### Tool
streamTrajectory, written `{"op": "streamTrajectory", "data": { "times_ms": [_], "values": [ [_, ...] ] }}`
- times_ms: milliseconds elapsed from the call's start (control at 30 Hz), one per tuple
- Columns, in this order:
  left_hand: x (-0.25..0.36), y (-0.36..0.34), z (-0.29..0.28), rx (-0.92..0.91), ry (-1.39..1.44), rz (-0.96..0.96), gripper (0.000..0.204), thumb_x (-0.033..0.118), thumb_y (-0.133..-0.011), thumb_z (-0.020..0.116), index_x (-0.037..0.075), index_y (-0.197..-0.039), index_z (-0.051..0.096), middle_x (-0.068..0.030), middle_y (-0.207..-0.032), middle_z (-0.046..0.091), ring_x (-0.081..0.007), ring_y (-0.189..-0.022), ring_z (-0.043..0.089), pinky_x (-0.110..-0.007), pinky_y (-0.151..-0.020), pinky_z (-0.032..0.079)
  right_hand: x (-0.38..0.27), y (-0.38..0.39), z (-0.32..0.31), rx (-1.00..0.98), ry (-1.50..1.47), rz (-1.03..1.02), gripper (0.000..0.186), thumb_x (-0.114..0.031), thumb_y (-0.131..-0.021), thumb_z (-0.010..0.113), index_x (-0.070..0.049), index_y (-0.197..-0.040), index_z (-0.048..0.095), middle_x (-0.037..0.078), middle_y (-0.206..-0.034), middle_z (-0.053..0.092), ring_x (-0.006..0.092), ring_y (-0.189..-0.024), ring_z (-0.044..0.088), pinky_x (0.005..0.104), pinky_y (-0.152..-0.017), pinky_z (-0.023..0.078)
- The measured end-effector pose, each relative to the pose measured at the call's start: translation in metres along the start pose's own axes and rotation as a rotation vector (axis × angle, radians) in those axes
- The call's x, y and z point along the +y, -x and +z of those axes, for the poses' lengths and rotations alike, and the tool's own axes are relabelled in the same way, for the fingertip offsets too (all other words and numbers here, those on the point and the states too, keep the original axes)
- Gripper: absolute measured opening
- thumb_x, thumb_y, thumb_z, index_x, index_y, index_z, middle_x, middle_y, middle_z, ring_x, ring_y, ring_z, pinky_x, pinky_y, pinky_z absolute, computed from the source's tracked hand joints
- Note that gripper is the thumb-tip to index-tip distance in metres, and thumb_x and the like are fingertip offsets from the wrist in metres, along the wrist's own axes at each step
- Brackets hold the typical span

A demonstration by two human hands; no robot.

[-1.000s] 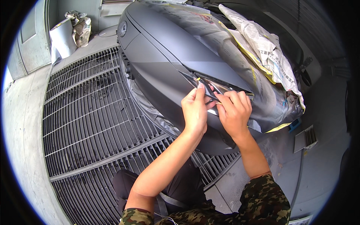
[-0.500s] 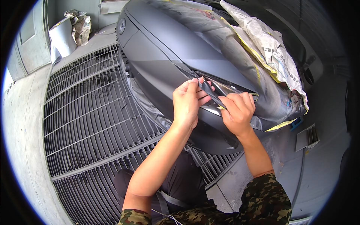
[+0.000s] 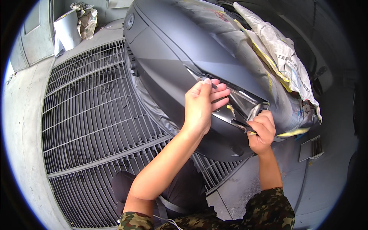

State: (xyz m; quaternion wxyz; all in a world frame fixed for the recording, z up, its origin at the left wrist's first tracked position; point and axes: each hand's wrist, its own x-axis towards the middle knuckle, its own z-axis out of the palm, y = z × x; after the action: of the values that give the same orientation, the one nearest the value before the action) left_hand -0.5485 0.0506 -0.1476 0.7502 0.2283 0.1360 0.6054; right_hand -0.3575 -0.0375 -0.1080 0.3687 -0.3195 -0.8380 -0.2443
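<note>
A headlight [image 3: 243,100] is set in the matte dark-grey painted body panel [image 3: 165,73] of a car. My right hand [image 3: 263,131] is closed on grey-coated masking tape [image 3: 253,112], with yellow showing at its edges, by the headlight's near right end. My left hand [image 3: 201,99] is at the headlight's upper left corner. Its thumb and forefinger pinch a small dark end of masking tape [image 3: 213,83], and the other fingers stretch out over the headlight. A scrap of yellow tape [image 3: 230,108] sticks up between the hands.
Crumpled masking paper [image 3: 281,57] and cloudy film cover the car behind the headlight. Floor grating [image 3: 88,111] runs along the left. A white roll [image 3: 68,31] and crumpled brown paper [image 3: 87,21] stand by the far wall. A vent-like box [image 3: 311,148] lies at the right.
My right hand has moved right and nearer to me, drawing the tape off along the headlight and baring more of it. My left hand stays near the corner, its fingers more outstretched.
</note>
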Motion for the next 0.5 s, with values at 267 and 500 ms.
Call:
{"op": "streamTrajectory", "data": {
  "times_ms": [267, 500],
  "values": [
    [-0.009, 0.001, -0.004, -0.020, -0.077, 0.037, 0.021, 0.020, -0.113, 0.055, 0.000, -0.117, 0.062, -0.0142, -0.115, 0.071, -0.0274, -0.109, 0.072, -0.047, -0.099, 0.062, 0.021, 0.023, -0.017, -0.034, -0.182, 0.142, 0.024, 0.000, -0.067, 0.077, -0.001, -0.090, 0.073, 0.010, -0.083, 0.065, 0.0296, -0.075, 0.060, 0.0387, -0.065, 0.049],
    [-0.006, 0.003, -0.018, 0.007, 0.038, -0.033, 0.030, 0.022, -0.109, 0.062, -0.003, -0.127, 0.062, -0.0152, -0.118, 0.072, -0.0294, -0.115, 0.072, -0.044, -0.105, 0.061, 0.022, 0.025, -0.027, -0.069, -0.356, 0.239, 0.012, -0.007, -0.084, 0.075, 0.000, -0.088, 0.067, 0.009, -0.084, 0.063, 0.0279, -0.077, 0.055, 0.0387, -0.070, 0.046]
  ]
}}
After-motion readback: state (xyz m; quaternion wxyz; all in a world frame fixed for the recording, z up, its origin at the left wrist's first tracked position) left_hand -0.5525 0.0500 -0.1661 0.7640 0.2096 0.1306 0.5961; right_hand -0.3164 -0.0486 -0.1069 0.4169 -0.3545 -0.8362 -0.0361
